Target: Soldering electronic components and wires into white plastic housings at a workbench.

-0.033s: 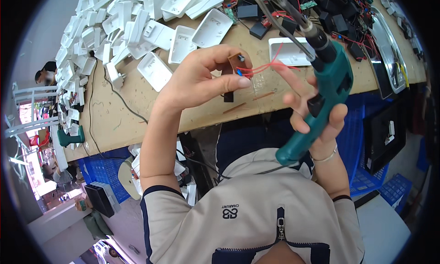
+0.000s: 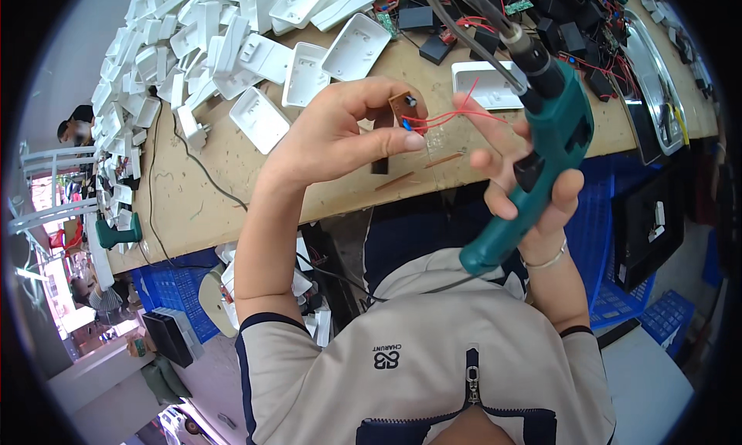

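My left hand (image 2: 340,132) is closed in a pinch on a small brown circuit board (image 2: 403,109), with blue and dark components on it. Thin red wires (image 2: 444,120) run from the board toward my right fingers. A dark piece (image 2: 380,165) shows below the left fingers; its kind is unclear. My right hand (image 2: 514,167) is wrapped round a green corded power screwdriver (image 2: 553,136), its index finger stretched out by the wires. The tool's front end points up and away, over an open white plastic case (image 2: 488,80) on the table.
White plastic housings (image 2: 220,47) are heaped at the far left of the worktable (image 2: 309,198). Black boxes with red wires (image 2: 437,47) crowd the far right, near a metal tray (image 2: 657,82). Another green power tool (image 2: 120,230) lies at the left edge. Blue crates (image 2: 174,290) stand below.
The green screwdriver and my right hand have shifted slightly left. The circuit board is turned a little more into view, and the red wires have swung slightly.
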`<state>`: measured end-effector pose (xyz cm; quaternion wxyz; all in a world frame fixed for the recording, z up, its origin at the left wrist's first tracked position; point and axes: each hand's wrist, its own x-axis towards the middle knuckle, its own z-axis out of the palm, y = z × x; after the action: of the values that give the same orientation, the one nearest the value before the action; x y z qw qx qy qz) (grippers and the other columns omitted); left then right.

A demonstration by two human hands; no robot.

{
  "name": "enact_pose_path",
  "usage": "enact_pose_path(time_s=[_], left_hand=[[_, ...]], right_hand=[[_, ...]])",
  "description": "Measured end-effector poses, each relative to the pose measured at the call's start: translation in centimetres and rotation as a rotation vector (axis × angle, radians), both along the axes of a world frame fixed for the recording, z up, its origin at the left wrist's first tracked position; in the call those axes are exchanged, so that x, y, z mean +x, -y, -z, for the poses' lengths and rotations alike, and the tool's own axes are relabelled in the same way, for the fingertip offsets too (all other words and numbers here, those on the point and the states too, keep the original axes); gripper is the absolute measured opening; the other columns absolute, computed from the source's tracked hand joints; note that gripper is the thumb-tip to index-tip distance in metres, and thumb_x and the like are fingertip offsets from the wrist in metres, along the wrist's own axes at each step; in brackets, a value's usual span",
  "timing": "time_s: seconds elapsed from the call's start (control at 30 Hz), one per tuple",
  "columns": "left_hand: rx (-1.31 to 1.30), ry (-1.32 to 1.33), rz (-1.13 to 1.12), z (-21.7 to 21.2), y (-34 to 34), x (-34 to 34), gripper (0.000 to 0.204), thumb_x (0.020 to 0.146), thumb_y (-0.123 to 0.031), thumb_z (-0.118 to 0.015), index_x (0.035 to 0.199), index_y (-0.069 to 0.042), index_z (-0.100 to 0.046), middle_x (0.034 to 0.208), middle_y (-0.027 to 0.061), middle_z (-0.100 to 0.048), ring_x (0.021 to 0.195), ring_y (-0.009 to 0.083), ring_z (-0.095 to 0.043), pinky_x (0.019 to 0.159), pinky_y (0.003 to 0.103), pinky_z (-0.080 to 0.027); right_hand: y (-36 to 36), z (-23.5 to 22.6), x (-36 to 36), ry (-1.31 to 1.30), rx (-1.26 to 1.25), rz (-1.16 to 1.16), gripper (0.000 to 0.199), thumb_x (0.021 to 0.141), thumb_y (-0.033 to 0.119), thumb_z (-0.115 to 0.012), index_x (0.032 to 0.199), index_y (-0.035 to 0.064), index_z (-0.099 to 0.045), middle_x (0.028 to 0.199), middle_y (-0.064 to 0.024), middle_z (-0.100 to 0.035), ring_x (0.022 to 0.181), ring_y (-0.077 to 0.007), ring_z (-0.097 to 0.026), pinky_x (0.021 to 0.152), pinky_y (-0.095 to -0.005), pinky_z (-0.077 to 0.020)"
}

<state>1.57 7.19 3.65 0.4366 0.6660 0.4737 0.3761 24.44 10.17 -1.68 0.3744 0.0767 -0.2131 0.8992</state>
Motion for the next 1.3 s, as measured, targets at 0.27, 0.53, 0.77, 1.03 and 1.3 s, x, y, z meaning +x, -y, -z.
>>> enact_pose_path(time_s=[0.27, 0.53, 0.77, 1.03, 1.3], left_hand=[[-0.404, -0.381, -0.045, -1.5, -1.3, -0.6, 0.030, 0.069, -0.022, -0.067, 0.085, 0.002, -0.056, 0.060, 0.0063, -0.052, 0.055, 0.0126, -0.050, 0.049, 0.026, -0.038], [0.620, -0.719, -0.267, 4.0, 1.1, 3.7, 0.027, 0.057, -0.017, -0.065, 0.078, -0.005, -0.055, 0.082, 0.0096, -0.053, 0.082, 0.0258, -0.052, 0.069, 0.036, -0.040], [0.749, -0.410, -0.265, 6.7, 2.3, 6.1, 0.010, 0.067, -0.014, -0.054, 0.075, -0.009, -0.055, 0.064, 0.0012, -0.056, 0.066, 0.0196, -0.057, 0.070, 0.033, -0.036], [0.494, -0.536, -0.101, 5.6, 1.6, 5.5, 0.009, 0.064, -0.017, -0.057, 0.068, -0.010, -0.062, 0.063, 0.0039, -0.059, 0.064, 0.0225, -0.060, 0.057, 0.037, -0.041], [0.497, -0.549, -0.222, 7.1, 0.7, 7.3, 0.005, 0.061, -0.016, -0.059, 0.064, -0.012, -0.061, 0.064, 0.0024, -0.060, 0.061, 0.0219, -0.060, 0.054, 0.037, -0.042]], right_hand=[[0.0, 0.4, -0.6, 0.240, 0.061, 0.128, 0.070, 0.073, 0.034, -0.066, 0.125, 0.0008, -0.033, 0.132, -0.0265, -0.021, 0.120, -0.0353, -0.033, 0.079, -0.0331, -0.0478], [2.1, 3.8, 1.9, 0.056, -0.231, 0.106, 0.065, 0.073, 0.022, -0.066, 0.126, 0.0024, -0.034, 0.137, -0.0250, -0.011, 0.130, -0.0320, -0.010, 0.097, -0.0388, -0.0330], [1.4, 4.8, 2.8, 0.002, -0.162, -0.037, 0.062, 0.080, 0.023, -0.059, 0.129, 0.0019, -0.028, 0.136, -0.0233, -0.019, 0.127, -0.0282, -0.021, 0.098, -0.0358, -0.0323], [1.1, 4.6, 2.9, 0.017, -0.135, -0.051, 0.060, 0.079, 0.017, -0.059, 0.126, -0.0048, -0.028, 0.133, -0.0240, -0.024, 0.127, -0.0300, -0.022, 0.097, -0.0351, -0.0332], [-0.7, 4.0, 4.9, 0.069, -0.080, 0.058, 0.058, 0.078, 0.012, -0.059, 0.123, -0.0103, -0.029, 0.131, -0.0237, -0.028, 0.125, -0.0293, -0.026, 0.095, -0.0367, -0.0357]])
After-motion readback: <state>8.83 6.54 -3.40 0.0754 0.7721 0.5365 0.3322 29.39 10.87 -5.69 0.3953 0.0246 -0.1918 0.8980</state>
